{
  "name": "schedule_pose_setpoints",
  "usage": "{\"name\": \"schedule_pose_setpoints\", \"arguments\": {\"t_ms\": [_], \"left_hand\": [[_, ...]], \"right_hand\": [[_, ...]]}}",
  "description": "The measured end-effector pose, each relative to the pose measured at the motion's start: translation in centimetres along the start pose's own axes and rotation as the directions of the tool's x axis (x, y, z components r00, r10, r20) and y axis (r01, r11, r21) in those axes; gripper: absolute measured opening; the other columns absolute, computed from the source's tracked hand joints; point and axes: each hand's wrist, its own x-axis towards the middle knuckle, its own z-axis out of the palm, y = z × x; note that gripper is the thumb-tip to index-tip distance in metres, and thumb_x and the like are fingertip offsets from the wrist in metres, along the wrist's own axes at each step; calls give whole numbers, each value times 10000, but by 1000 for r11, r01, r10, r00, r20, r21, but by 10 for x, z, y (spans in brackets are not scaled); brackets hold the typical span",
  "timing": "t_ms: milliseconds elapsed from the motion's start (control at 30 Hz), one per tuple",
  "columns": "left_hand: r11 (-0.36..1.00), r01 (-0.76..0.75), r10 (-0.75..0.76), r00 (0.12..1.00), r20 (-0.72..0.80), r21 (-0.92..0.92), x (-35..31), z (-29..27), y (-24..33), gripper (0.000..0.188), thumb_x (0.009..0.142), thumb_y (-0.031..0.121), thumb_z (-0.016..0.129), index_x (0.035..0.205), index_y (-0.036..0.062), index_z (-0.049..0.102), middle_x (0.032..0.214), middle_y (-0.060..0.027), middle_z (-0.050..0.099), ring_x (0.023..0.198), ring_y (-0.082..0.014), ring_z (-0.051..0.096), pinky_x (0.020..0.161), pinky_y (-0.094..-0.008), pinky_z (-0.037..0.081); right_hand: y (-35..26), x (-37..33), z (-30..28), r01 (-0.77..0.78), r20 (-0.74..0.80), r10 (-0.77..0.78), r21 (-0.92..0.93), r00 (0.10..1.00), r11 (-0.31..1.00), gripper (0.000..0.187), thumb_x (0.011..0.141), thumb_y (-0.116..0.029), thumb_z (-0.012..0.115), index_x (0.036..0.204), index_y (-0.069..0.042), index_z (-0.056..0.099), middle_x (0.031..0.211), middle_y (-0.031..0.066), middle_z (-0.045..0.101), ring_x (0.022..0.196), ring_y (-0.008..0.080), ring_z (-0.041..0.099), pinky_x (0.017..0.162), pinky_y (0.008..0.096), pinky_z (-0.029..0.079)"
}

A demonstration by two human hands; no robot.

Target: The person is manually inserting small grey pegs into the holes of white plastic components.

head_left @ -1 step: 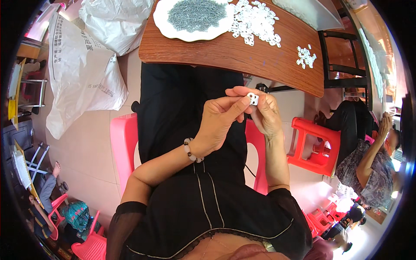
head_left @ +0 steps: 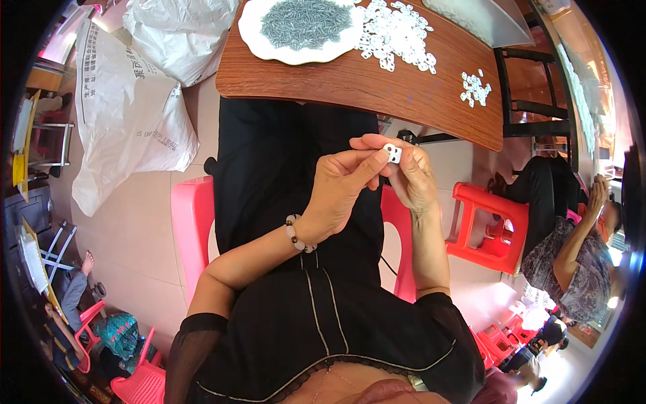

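Above my lap, a small white plastic piece with several holes (head_left: pixel 394 154) is pinched between my two hands. The thumb and fingers of my left hand (head_left: pixel 340 185) close on its left side. My right hand (head_left: pixel 416 178) grips it from the right, thumb and curled fingers against it. Whether anything smaller sits in the holes is hidden by the fingers. On the brown wooden table (head_left: pixel 303 84) ahead lies a heap of similar white pieces (head_left: pixel 397 34), with a smaller group of them (head_left: pixel 476 89) to the right. A white scalloped plate (head_left: pixel 254 46) holds many small grey screw-like pieces (head_left: pixel 309 25).
Large white sacks (head_left: pixel 128 114) stand on the floor at the left. A red plastic stool (head_left: pixel 488 225) is to my right, near a seated person (head_left: pixel 572 262). A black metal frame (head_left: pixel 535 124) stands beyond the table's right end. Pink chair parts (head_left: pixel 192 229) flank me.
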Motion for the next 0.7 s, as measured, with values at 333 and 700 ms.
{"name": "schedule_pose_setpoints", "arguments": {"t_ms": [333, 700], "left_hand": [[995, -88, 86, 995, -53, -41, 1, -5, -9, 173, 913, 155, 623, 953, -2, 686, 806, -52, 675, 651, -76, 565, 634, -206, 462], [991, -116, 110, 990, -89, -72, -1, -1, -9, 147, 899, 116, 629, 863, -11, 694, 761, -55, 660, 640, -98, 558, 631, -238, 458]], "right_hand": [[13, 1, 7, 27, -38, -25, 57, 999, 998, 529, 974, -461, 425, 1113, 24, 584, 1181, 217, 596, 913, 157, 593, 768, 254, 470], [19, 1, 9, 21, -61, -13, 141, 998, 990, 488, 959, -448, 472, 1065, 16, 583, 1126, 198, 610, 793, 131, 557, 684, 238, 459]]}}
